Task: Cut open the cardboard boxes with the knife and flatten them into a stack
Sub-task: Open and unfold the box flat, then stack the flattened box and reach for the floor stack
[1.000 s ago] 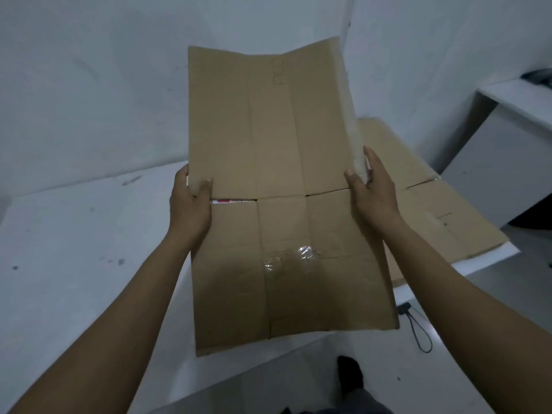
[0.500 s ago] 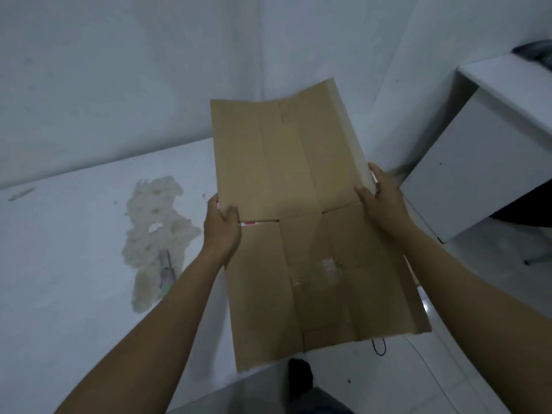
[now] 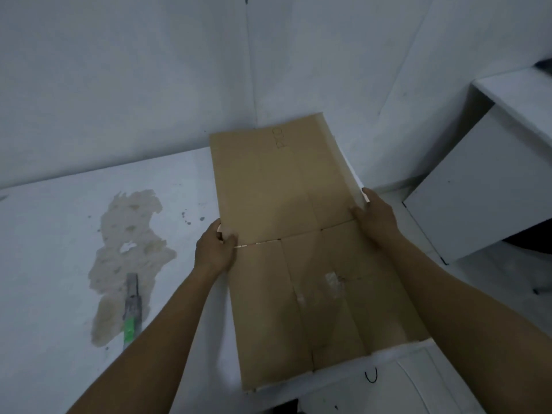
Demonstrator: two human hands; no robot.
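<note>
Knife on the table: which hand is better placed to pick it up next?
Probably the left hand: the knife lies on its side of the flattened cardboard. The right hand grips the opposite edge and would have to cross the sheet.

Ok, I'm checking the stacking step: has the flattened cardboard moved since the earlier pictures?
Yes, downward. The cardboard stood with its top edge well above the back edge of the table before; now it barely clears it.

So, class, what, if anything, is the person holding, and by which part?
The flattened cardboard box, held by its side edges near the middle crease: the left hand grips the left edge, the right hand the right edge. The knife lies unheld.
</note>
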